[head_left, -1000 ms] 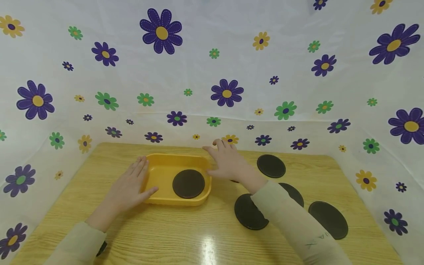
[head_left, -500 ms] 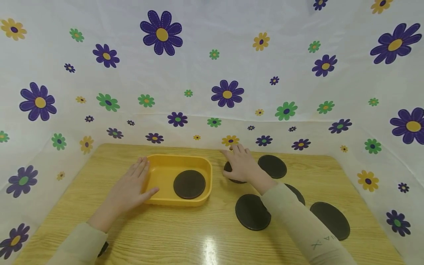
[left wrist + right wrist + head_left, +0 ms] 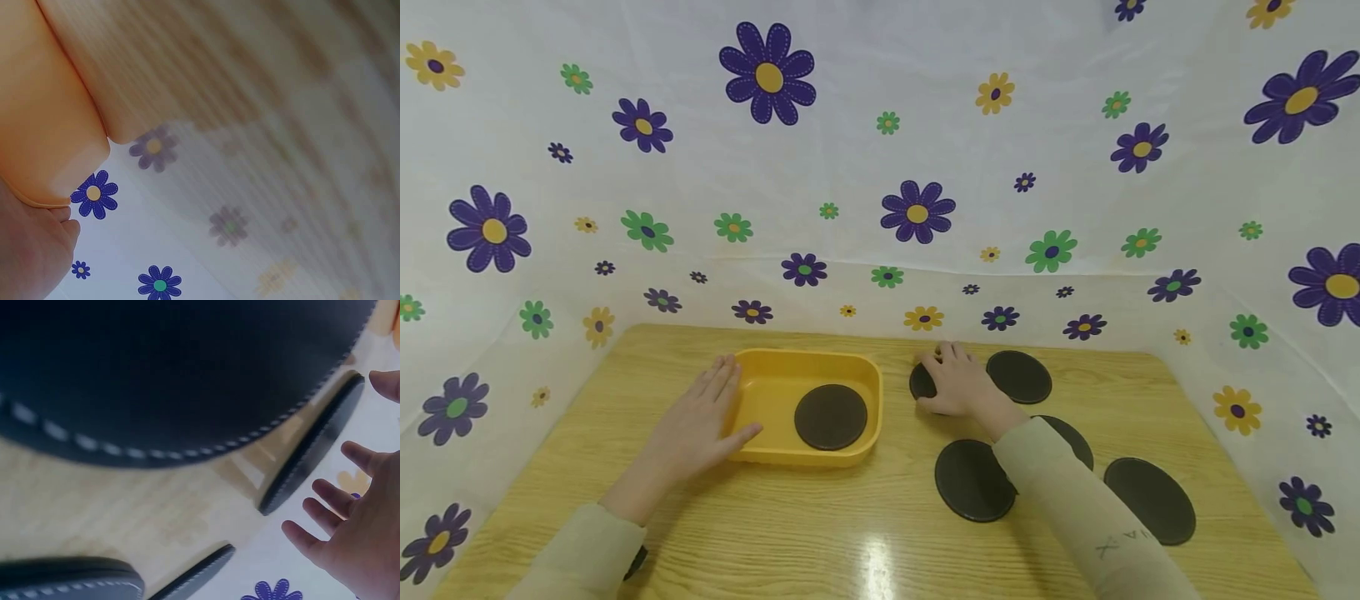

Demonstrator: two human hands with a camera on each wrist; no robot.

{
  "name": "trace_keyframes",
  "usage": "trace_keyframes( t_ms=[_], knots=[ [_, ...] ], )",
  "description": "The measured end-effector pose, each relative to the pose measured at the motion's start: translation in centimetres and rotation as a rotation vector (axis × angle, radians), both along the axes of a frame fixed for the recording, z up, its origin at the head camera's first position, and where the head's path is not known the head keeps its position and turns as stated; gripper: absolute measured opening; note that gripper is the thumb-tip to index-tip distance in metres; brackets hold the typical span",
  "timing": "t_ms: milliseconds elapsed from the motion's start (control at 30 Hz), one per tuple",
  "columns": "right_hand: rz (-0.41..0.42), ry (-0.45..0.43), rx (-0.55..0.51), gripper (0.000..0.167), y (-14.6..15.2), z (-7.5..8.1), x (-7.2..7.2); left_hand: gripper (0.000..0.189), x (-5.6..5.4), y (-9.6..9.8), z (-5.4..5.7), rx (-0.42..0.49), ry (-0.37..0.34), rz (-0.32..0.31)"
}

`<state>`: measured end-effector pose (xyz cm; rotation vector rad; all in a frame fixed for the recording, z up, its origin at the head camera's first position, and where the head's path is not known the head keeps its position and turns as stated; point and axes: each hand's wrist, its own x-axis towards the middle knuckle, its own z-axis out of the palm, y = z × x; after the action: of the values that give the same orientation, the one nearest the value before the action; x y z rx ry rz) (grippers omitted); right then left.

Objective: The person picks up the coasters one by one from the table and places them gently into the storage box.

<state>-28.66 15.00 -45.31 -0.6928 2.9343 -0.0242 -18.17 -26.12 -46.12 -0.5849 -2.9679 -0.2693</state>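
A yellow plastic tray [image 3: 767, 404] stands left of centre on the table, with one black round coaster [image 3: 831, 417] lying inside it. My left hand [image 3: 694, 425] rests along the tray's left side, fingers straight and thumb over the near rim; the left wrist view shows part of this hand [image 3: 34, 250] against the tray wall. Right of the tray, my right hand [image 3: 953, 385] is spread over another black coaster [image 3: 921, 382] and partly hides it. In the right wrist view the fingers of my right hand [image 3: 365, 531] are apart, just off the stitched coaster [image 3: 315, 447].
Several more coasters lie on the right of the wooden table [image 3: 760, 533]: one at the back [image 3: 1018, 377], a near one [image 3: 973, 481], and one farthest right [image 3: 1150, 500]. My right sleeve partly covers another coaster [image 3: 1071, 437]. A flowered white cloth [image 3: 850, 167] surrounds the table.
My right hand has moved right, away from the tray's right rim, and come down over the coaster beside it. My left hand has stayed on the tray.
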Motion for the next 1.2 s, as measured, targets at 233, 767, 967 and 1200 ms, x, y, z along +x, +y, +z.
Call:
trace_keyframes(
  t_ms=[233, 767, 967, 1200],
  knots=[
    [-0.032, -0.060, 0.008, 0.084, 0.2, -0.7, -0.4, 0.098, 0.0, 0.0, 0.0, 0.005, 0.004, 0.001],
    [-0.033, -0.057, -0.013, 0.083, 0.2, -0.3, -0.4, 0.098, -0.1, 0.0, -0.1, 0.017, -0.012, 0.004],
    [-0.031, -0.012, -0.012, 0.082, 0.2, 0.6, -0.4, 0.098, -0.1, 0.1, -0.3, 0.014, -0.008, 0.003],
    [-0.011, 0.046, -0.032, 0.082, -0.6, 2.5, -0.4, 0.098, -0.1, 0.0, -0.3, 0.015, -0.003, 0.006]
  ],
)
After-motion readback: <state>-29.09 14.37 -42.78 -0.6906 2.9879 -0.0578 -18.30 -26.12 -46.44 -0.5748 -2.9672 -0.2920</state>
